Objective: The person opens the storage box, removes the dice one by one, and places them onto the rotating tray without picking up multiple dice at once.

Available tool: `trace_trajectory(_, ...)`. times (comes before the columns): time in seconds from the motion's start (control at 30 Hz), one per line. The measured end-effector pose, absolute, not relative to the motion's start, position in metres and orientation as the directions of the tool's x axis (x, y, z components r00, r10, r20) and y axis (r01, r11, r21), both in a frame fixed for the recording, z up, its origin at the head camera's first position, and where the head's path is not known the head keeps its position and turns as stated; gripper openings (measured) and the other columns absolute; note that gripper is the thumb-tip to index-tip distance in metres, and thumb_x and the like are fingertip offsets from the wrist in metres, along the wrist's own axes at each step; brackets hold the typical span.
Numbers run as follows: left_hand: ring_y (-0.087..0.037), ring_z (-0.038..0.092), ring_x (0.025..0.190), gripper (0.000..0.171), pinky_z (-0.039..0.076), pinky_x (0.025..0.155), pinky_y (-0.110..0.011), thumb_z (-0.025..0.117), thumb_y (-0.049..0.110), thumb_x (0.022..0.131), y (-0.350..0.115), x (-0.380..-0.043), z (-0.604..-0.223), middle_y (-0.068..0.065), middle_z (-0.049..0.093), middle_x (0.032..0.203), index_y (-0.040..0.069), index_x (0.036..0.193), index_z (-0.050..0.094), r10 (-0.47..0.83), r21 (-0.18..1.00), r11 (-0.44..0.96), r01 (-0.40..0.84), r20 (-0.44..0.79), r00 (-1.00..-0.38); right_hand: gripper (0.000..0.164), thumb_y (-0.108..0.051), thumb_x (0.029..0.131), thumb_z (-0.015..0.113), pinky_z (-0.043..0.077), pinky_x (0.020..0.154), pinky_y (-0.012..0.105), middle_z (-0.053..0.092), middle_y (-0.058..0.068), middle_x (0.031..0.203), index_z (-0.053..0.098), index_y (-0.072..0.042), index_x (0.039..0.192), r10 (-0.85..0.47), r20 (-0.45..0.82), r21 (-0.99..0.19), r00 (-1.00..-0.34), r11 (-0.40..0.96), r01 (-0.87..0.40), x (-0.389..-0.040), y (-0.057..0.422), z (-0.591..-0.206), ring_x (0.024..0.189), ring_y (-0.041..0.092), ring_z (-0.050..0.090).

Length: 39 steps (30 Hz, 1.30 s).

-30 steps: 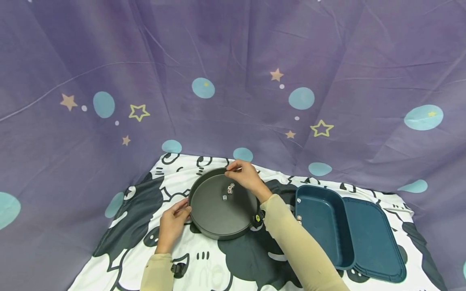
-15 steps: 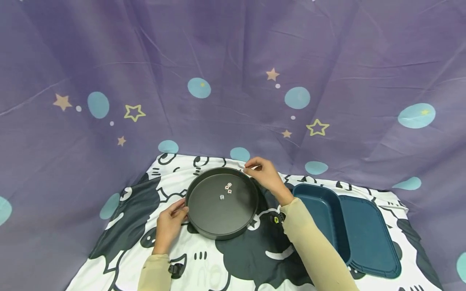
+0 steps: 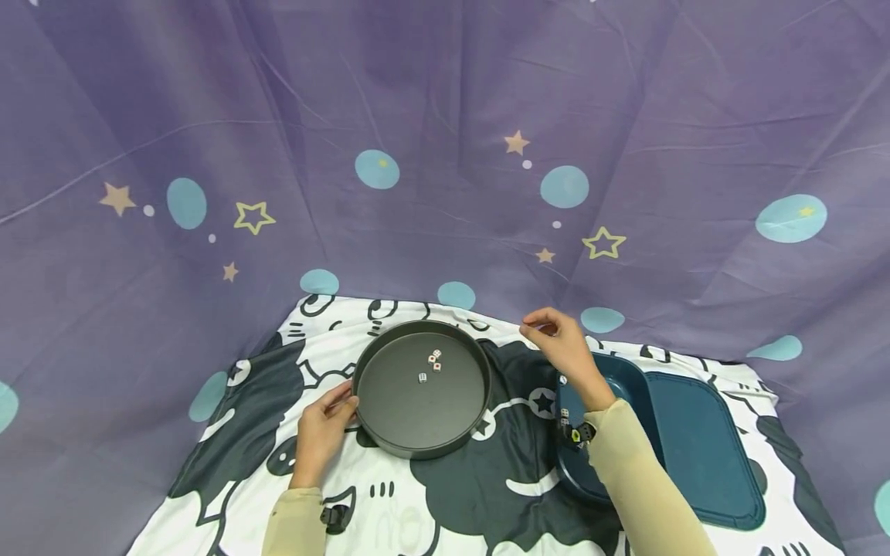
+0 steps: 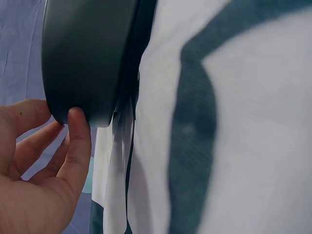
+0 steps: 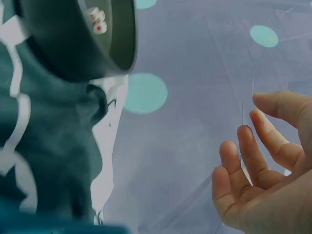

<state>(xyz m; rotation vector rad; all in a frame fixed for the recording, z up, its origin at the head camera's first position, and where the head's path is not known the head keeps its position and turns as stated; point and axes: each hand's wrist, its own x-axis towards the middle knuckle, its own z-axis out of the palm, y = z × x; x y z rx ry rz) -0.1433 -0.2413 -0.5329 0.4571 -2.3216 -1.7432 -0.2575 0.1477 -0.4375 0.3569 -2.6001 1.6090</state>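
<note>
From where I stand, the person's left hand (image 3: 323,436) pinches the left edge of a round pan (image 3: 417,421), thumb on its outer wall. Four dice (image 3: 436,367) lie in the pan, a little beyond its middle. The right hand (image 3: 563,349) hangs near the far left corner of a blue box (image 3: 636,382), fingers loosely curled, holding nothing. A flat blue lid (image 3: 709,452) lies right of the box.

Near your cloth's (image 3: 396,529) far edge stands a pan (image 3: 417,421), four dice (image 3: 422,378) inside, your left hand (image 3: 323,434) at its left rim. Right of it: a box (image 3: 640,398), more dice (image 3: 565,418) by its left wall, your right hand (image 3: 565,351) near its far left corner. Lid (image 3: 709,448) lies beyond, toward the cloth's right edge.
</note>
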Motion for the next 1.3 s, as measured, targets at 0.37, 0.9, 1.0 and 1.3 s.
trace_trajectory(0.37, 0.000, 0.068, 0.089, 0.036, 0.061, 0.074, -0.022, 0.070, 0.010, 0.095, -0.242, -0.144, -0.536, -0.016, 0.069, 0.121, 0.001, 0.130, 0.066, -0.365, 0.966, 0.234, -0.105, -0.013, -0.931, 0.029, -0.029, 0.096, 0.071, 0.054, 0.077, 0.038, 0.067, 0.012, 0.110, 0.069, -0.007, 0.113, -0.081, 0.158, -0.883, -0.984, 0.435, -0.177, -0.253, 0.192, -0.463, 0.094, 0.025, 0.061)
trace_trajectory(0.9, 0.004, 0.067, 0.089, 0.037, 0.060, 0.076, -0.020, 0.069, 0.011, 0.096, -0.242, -0.144, -0.534, -0.017, 0.068, 0.124, 0.001, 0.132, 0.064, -0.356, 0.963, 0.243, -0.119, -0.026, -0.934, 0.022, -0.015, 0.092, 0.074, 0.052, 0.071, 0.020, 0.070, 0.012, 0.099, 0.071, 0.001, 0.106, -0.012, 0.090, -0.863, -0.996, 0.498, -0.084, -0.253, 0.228, -0.510, 0.084, 0.010, 0.063)
trace_trajectory(1.0, 0.004, 0.067, 0.089, 0.038, 0.060, 0.075, -0.021, 0.070, 0.010, 0.095, -0.242, -0.144, -0.534, -0.017, 0.068, 0.123, 0.001, 0.132, 0.064, -0.356, 0.965, 0.237, -0.117, -0.026, -0.934, 0.020, -0.013, 0.091, 0.075, 0.052, 0.071, 0.022, 0.071, 0.011, 0.097, 0.071, 0.002, 0.104, -0.026, 0.076, -0.851, -0.997, 0.519, -0.078, -0.254, 0.232, -0.516, 0.084, 0.011, 0.063)
trace_trajectory(1.3, 0.003, 0.067, 0.089, 0.038, 0.060, 0.075, -0.021, 0.070, 0.011, 0.095, -0.242, -0.144, -0.534, -0.017, 0.068, 0.123, 0.001, 0.131, 0.064, -0.352, 0.965, 0.238, -0.111, -0.021, -0.936, 0.020, -0.008, 0.088, 0.076, 0.050, 0.066, 0.024, 0.072, 0.012, 0.092, 0.071, 0.004, 0.104, -0.066, 0.024, -0.832, -0.998, 0.552, -0.057, -0.256, 0.237, -0.532, 0.081, 0.016, 0.061)
